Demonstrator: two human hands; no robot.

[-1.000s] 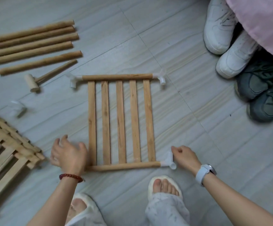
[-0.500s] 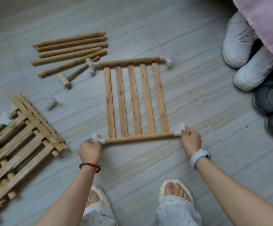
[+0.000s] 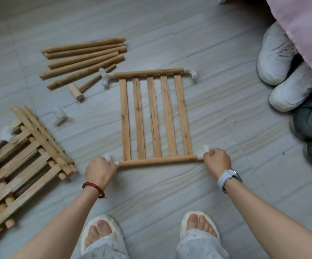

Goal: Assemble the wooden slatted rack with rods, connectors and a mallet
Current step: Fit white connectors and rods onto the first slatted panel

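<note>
Wooden rack [image 3: 155,116] lies flat on the floor [image 3: 226,146]. Left hand [image 3: 100,170] grips its near left connector [image 3: 108,158]; right hand [image 3: 217,161] grips the near right connector [image 3: 201,153]. Mallet [image 3: 84,86] lies far left.

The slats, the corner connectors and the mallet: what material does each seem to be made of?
The slats look like unfinished light wood: grain streaks and small dark knots show, with no gloss. The corner connectors, such as the far-left one, appear to be whitish, slightly translucent plastic with smooth tube shapes. The mallet seems plain pale wood, head and handle alike, matte; its grain is too small to confirm.
</note>
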